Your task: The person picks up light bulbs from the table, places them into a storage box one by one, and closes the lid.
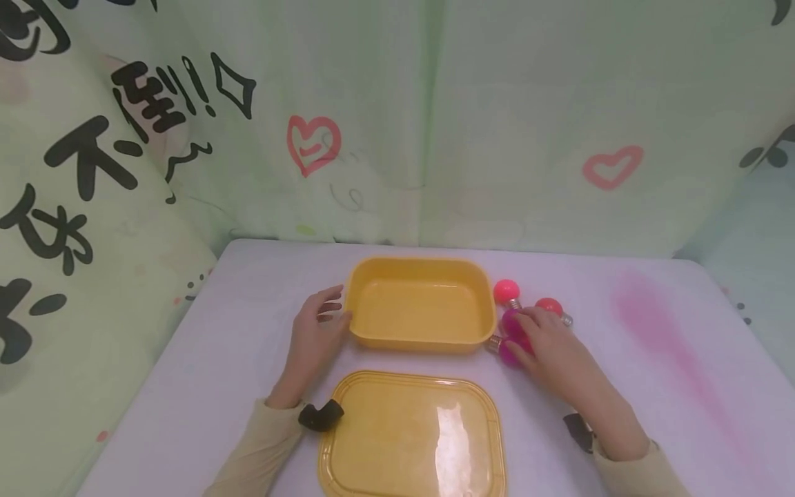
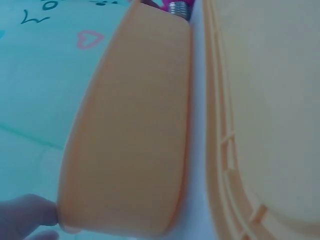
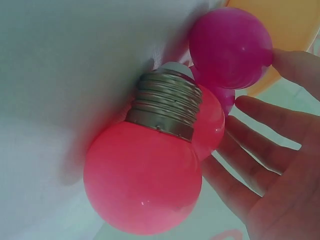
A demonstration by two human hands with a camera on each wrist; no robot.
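Note:
A yellow plastic box (image 1: pixel 422 347) stands on the table with its hollow side up. At its left end is my left hand (image 1: pixel 319 335), fingers extended, thumb tip touching the corner; in the left wrist view a fingertip (image 2: pixel 37 210) meets the box wall (image 2: pixel 130 125). To the right of the box, my right hand (image 1: pixel 549 352) reaches over a cluster of round light bulbs, its fingers fairly straight against them. A purple bulb (image 3: pixel 230 47) lies by the thumb, and a pink bulb (image 3: pixel 142 177) with a metal screw base is nearest the right wrist camera.
In front of the box lies a yellow lid (image 1: pixel 397 442), close to the left sleeve. Another pink bulb (image 1: pixel 506 290) and a red bulb (image 1: pixel 549 305) sit beyond the right hand. A white cloth covers the table (image 1: pixel 621 331), and a printed curtain (image 1: pixel 472 138) hangs behind it.

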